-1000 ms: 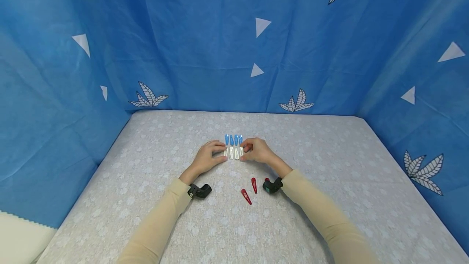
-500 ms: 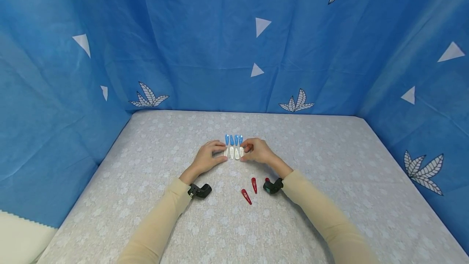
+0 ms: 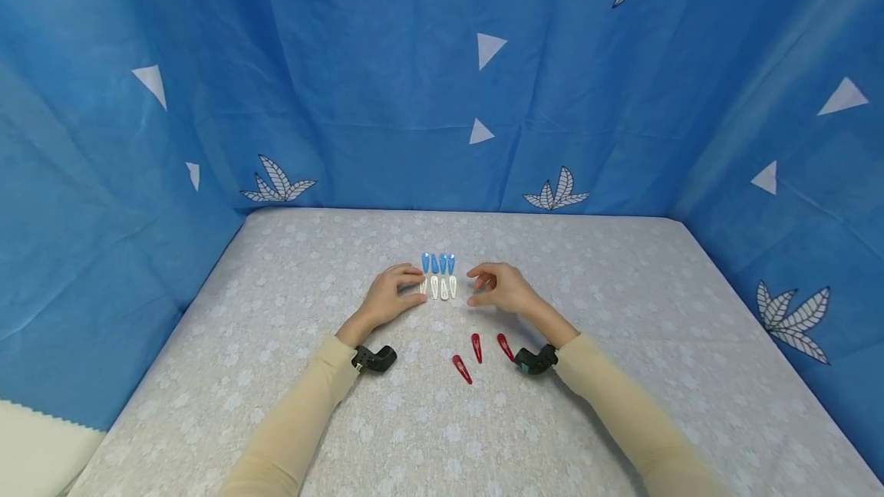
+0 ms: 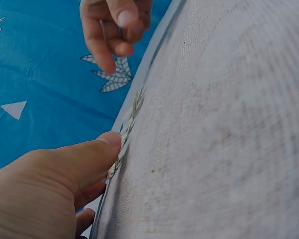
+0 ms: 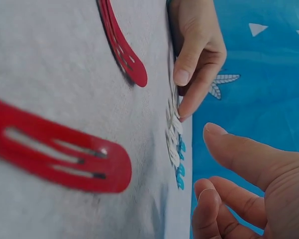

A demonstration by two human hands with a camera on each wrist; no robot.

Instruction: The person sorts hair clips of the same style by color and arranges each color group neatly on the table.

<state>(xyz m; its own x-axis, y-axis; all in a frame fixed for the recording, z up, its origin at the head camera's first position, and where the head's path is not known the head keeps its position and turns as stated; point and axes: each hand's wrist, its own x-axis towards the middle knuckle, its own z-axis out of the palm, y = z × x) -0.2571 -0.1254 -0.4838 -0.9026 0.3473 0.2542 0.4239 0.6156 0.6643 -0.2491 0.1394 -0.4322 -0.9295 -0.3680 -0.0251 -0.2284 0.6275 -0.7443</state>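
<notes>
Two short rows of hair clips lie mid-table in the head view: blue clips (image 3: 438, 262) behind, white clips (image 3: 439, 287) in front. My left hand (image 3: 417, 287) has curled fingers, and its thumb (image 4: 108, 143) and forefinger pinch the leftmost white clip. My right hand (image 3: 476, 288) hovers just right of the white row with loosely curled fingers and holds nothing. Three red clips (image 3: 476, 347) lie nearer me, close to my right wrist. The right wrist view shows two red clips (image 5: 60, 159) up close, with the white clips (image 5: 173, 139) and the left fingertips beyond.
The table wears a grey cloth with pale flowers (image 3: 621, 290). Blue patterned cloth (image 3: 387, 98) walls it in at the back and both sides. Black wrist cameras sit at my left wrist (image 3: 375, 359) and right wrist (image 3: 535, 360).
My right hand has let go of the white row's right end and drawn back to the right, uncovering the third red clip. The left hand has stayed in place.
</notes>
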